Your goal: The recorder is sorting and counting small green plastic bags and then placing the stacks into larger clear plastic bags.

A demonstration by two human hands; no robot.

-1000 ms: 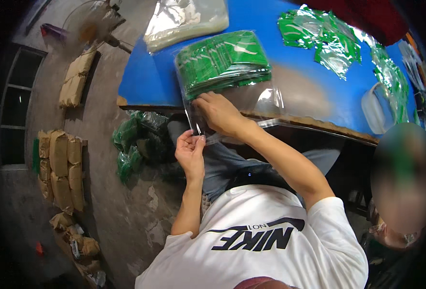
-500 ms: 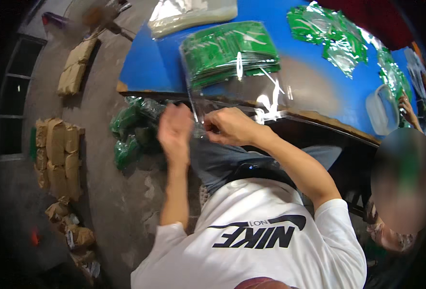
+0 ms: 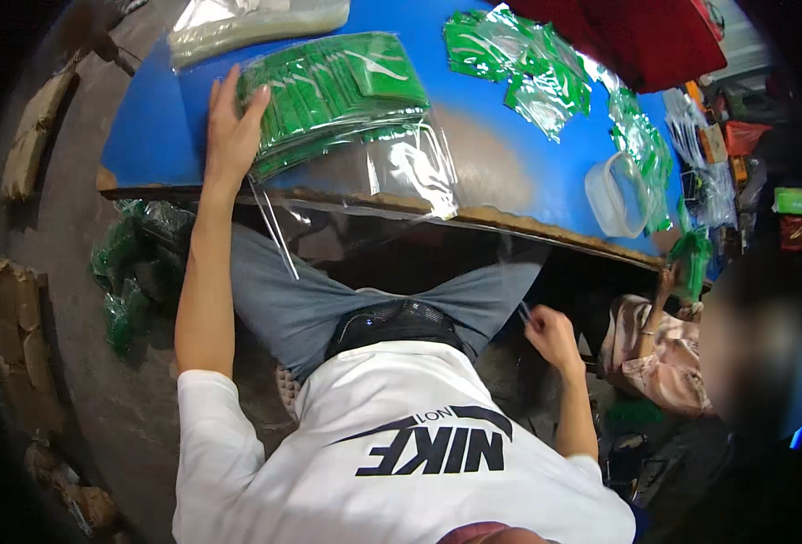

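A large clear plastic bag (image 3: 410, 172) lies at the table's front edge, its loose end hanging over toward my lap. Inside it is a stack of flat green packets (image 3: 342, 86). My left hand (image 3: 235, 131) rests against the left side of this bag, thumb and fingers spread apart. Lower right, beside my knee, my right hand (image 3: 553, 337) is closed. A thin, shiny sliver shows at its fingertips, too small to make out.
On the blue table (image 3: 501, 168) are clear plastic bags (image 3: 256, 27), loose green packets (image 3: 537, 72) and a clear plastic tub (image 3: 616, 195). Green packages (image 3: 125, 272) lie below the left corner. A co-worker (image 3: 659, 349) sits at the right, holding green packets.
My left hand has moved up to the bag's left side and spread. My right hand has gone from the bag's loose end down to the right. The view has swung right.
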